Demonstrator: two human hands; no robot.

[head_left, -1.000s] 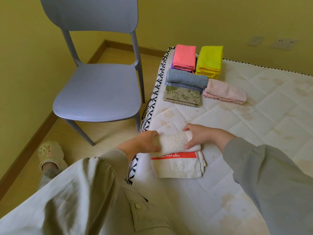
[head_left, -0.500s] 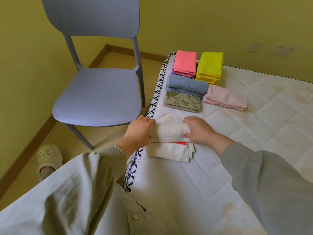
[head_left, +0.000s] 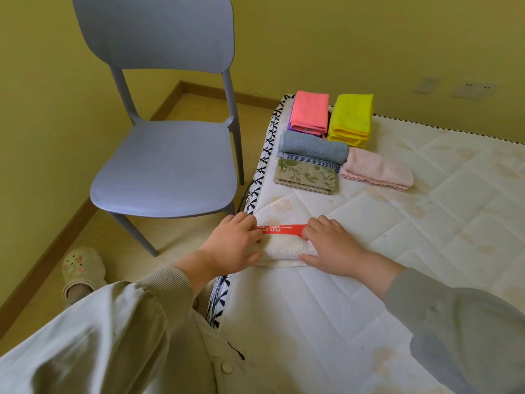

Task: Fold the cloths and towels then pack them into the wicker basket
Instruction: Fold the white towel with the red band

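my left hand (head_left: 233,245) and right hand (head_left: 331,247) pressing flat, fingers spread, on either end of the folded white towel (head_left: 281,245) at the mattress (head_left: 397,223) edge, five folded cloths (head_left: 312,149) stacked beyond, grey chair (head_left: 167,163) to my left

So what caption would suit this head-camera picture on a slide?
Both hands, left and right, press a folded white towel flat on the mattress.

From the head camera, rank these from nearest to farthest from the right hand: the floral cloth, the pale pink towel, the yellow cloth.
From the right hand:
1. Floral cloth, ahead and slightly left.
2. Pale pink towel, ahead and slightly right; too close to call against the floral cloth.
3. Yellow cloth, farthest, by the wall.
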